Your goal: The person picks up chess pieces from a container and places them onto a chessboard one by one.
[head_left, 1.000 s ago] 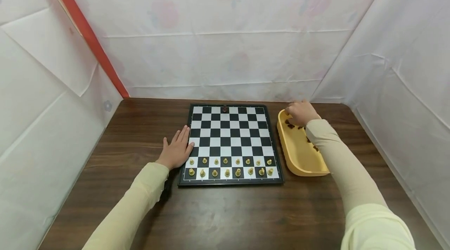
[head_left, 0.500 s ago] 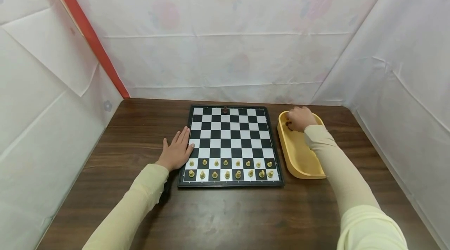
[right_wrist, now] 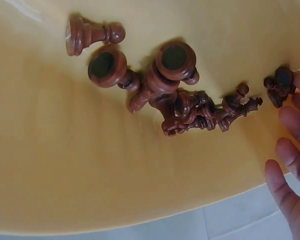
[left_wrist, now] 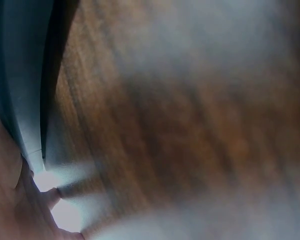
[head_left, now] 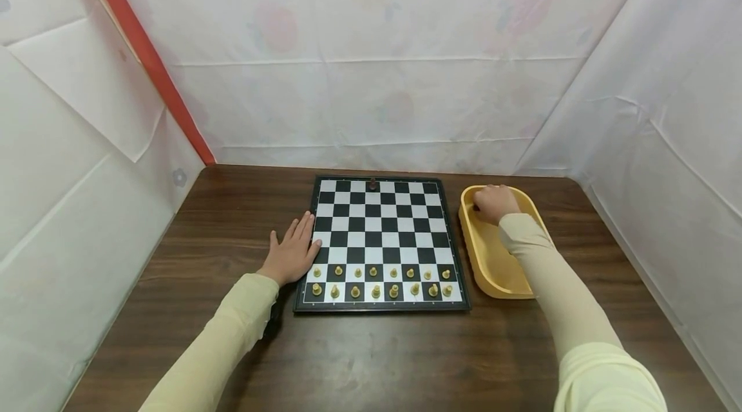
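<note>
A black-and-white chessboard (head_left: pixel 381 244) lies on the brown table (head_left: pixel 371 354). Cream pieces (head_left: pixel 382 282) fill its two nearest rows, and one dark piece (head_left: pixel 373 185) stands alone on the far row. My left hand (head_left: pixel 292 251) rests flat on the table, fingers straight, touching the board's left edge. My right hand (head_left: pixel 493 203) reaches down into the far end of a yellow tray (head_left: pixel 493 270). In the right wrist view its fingers (right_wrist: pixel 290 165) hang loosely spread beside a heap of brown pieces (right_wrist: pixel 180 100); one small brown piece (right_wrist: pixel 280 86) lies right at a fingertip.
White sheets wall the table in on the left, back and right, with a red strip (head_left: pixel 145 58) at the back left. The left wrist view is blurred, showing only wood grain (left_wrist: pixel 190 125) and the board's dark edge (left_wrist: pixel 52 75).
My right hand has sunk from the tray's far rim down into the tray, among the brown pieces. The left hand and the board have stayed put.
</note>
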